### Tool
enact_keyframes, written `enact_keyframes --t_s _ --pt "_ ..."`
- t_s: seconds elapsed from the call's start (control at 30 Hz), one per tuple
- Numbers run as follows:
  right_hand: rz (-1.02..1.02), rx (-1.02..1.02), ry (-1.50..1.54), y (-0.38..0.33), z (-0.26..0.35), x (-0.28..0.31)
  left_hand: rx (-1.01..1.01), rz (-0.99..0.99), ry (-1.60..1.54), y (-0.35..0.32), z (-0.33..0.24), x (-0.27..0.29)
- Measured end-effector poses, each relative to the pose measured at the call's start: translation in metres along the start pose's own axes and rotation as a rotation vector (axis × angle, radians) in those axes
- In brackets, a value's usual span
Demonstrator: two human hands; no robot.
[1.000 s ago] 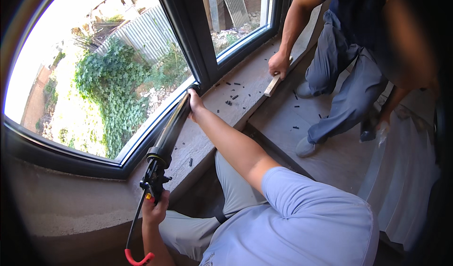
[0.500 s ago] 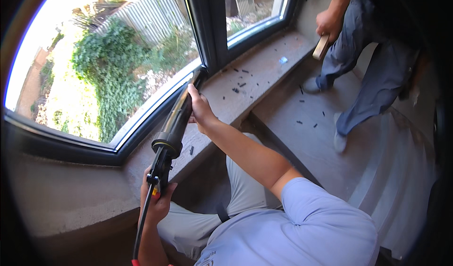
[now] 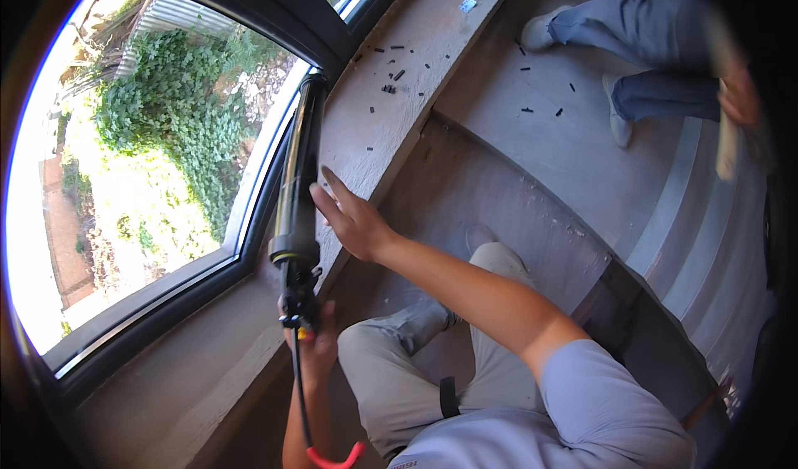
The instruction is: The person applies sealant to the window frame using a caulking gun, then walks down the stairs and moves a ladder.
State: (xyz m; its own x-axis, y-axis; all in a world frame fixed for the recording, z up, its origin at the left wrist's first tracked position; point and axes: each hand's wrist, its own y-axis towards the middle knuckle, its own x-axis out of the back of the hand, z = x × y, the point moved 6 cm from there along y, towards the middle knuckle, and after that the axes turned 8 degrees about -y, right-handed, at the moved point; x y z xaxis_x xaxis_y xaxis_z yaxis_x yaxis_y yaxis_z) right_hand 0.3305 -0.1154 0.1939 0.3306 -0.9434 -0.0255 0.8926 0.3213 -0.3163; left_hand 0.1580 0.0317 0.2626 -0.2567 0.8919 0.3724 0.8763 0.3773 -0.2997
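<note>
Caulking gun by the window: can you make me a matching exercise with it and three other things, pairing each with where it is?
Things:
1. caulking gun
2. left hand
3. right hand
4. small black bits

Places:
A. scattered on the concrete sill
B. open, fingers resting against the gun's tube
C. lying along the dark window frame
D. gripping the gun's handle at its near end

Pairs: 1-C, 2-D, 3-B, 4-A
</note>
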Motion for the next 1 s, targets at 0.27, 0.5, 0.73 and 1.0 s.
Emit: enact_keyframes --t_s 0.27,0.5,0.73,1.0 --pt "0.164 0.386 0.052 -0.164 0.040 0.008 -0.079 0.277 -0.174 -0.003 -0.086 -0.054" --pt "-0.051 0.199 0.120 -0.185 0.086 0.017 0.035 0.441 -0.315 0.000 -0.124 -0.083" --pt "-0.152 0.128 0.370 -0.175 0.125 0.029 0.065 0.457 -0.428 0.000 -0.149 -0.099" --pt "-0.300 -0.061 0.335 -0.146 0.104 0.045 -0.071 0.523 -0.453 -0.001 -0.173 -0.113"
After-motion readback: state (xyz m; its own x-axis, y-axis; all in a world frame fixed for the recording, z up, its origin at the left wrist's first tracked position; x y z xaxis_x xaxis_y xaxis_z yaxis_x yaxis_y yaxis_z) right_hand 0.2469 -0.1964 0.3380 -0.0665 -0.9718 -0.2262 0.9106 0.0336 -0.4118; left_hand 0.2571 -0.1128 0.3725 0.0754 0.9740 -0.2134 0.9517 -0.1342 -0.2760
